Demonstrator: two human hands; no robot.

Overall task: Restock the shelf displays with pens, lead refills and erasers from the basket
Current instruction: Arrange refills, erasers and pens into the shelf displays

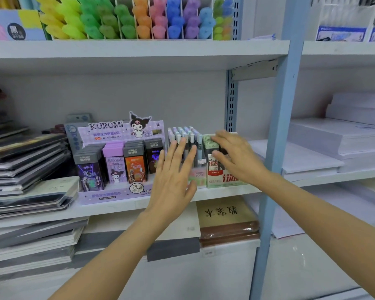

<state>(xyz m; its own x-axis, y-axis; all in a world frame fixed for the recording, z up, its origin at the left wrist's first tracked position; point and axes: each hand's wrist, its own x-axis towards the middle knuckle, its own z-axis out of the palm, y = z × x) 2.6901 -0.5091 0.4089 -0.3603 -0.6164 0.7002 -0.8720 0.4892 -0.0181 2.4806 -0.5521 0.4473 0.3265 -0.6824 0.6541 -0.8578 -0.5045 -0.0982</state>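
Fingers (178,151) of left hand (171,178) straight and spread wide, in front of pen display (197,177) on middle shelf (108,210), right hand (234,158) loosely spread over green lead refill box (217,180) just beside it, holding nothing, purple Kuromi lead display (115,135) further left

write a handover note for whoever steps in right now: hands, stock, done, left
Left hand: open, fingers straight, in front of the pen box.
Right hand: open, over the top of the green lead refill box; nothing visibly held.
Both boxes stand side by side on the middle shelf, right of the Kuromi display. All three look well filled.
Basket and erasers: not in view.
Left: probably square up these two boxes, then check the basket.
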